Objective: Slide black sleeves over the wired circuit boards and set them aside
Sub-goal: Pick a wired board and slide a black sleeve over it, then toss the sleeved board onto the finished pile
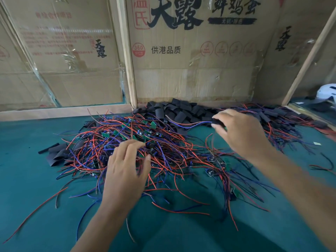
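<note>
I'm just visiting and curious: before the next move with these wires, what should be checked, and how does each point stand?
1. Right hand grips a sleeved board: ok.
2. Sleeve fully covers that board: cannot tell, fingers hide it.
3. Finished pile in reach at right: ok.
4. Left hand holds the next board: not ok, fingers only rest on the wire tangle.
5. Spare black sleeves available: ok.

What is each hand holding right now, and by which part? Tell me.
The right hand pinches a sleeved board by its black sleeve, wires trailing left. The left hand rests on the wire pile, gripping nothing visible.
</note>
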Motion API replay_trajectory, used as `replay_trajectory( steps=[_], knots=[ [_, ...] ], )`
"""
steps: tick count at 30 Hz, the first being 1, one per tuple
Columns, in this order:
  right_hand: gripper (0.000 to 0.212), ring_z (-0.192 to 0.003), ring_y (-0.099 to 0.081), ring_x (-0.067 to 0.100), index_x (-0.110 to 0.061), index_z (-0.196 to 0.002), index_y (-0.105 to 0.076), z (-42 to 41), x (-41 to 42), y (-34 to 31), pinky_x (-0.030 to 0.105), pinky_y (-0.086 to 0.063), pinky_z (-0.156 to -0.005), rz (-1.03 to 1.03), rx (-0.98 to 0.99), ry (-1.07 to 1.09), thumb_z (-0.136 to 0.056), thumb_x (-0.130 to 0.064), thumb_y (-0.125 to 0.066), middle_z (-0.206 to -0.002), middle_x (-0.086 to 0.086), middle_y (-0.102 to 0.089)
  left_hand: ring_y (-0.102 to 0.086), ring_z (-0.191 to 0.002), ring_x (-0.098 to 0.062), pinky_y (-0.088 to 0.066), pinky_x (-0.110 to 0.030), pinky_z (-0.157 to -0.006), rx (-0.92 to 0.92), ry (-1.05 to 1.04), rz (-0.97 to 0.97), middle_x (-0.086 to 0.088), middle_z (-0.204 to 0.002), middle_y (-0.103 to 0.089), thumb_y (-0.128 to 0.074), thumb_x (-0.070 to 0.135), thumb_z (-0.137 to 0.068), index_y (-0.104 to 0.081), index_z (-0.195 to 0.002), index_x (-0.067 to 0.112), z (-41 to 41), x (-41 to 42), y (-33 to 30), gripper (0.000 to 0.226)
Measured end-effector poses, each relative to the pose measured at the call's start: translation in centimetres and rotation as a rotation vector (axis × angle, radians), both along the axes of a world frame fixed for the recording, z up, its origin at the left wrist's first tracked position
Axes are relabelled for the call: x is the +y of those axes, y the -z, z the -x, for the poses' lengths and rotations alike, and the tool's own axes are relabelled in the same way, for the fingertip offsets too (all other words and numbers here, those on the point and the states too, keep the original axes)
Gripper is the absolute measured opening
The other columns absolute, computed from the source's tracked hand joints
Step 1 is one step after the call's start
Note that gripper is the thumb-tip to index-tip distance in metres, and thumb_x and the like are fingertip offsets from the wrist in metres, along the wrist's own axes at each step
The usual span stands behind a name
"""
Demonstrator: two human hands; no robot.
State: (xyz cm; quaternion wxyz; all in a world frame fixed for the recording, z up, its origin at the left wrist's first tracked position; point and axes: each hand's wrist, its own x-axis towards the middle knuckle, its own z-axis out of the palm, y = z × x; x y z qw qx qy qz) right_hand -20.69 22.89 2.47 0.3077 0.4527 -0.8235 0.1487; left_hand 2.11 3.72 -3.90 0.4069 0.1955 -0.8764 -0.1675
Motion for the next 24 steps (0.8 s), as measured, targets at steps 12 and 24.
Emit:
replay_trajectory(
  steps=[12, 24],
  knots=[
    [0.031, -0.084, -0.060, 0.048, -0.003, -0.121, -0.058, 17.0, 2.8, -2.2, 0.051, -0.053, -0.070, -0.159, -0.001, 0.643, -0.099, -0.025, -0.058, -0.099, 0.025, -0.047, -0.055, -0.096, -0.014, -0.044, -0.033, -0.086, -0.224, 0.259, 0.096, 0.008, -0.106, -0.059, -0.049, 0.033, -0.097, -0.070, -0.098, 0.017, 0.8, 1.2, 1.6, 0.027],
    [0.071, -0.118, -0.055, 0.045, 0.002, -0.140, -0.035, 15.7, 8.3, 4.5, 0.049, -0.045, -0.090, -0.171, -0.608, 0.904, -0.100, -0.056, -0.042, -0.135, 0.029, -0.052, -0.055, -0.089, -0.018, -0.044, -0.034, -0.081, -0.226, 0.251, 0.099, 0.005, -0.099, -0.059, -0.052, 0.028, -0.096, -0.070, -0.094, 0.015, 1.0, 1.0, 1.9, 0.021]
  ],
)
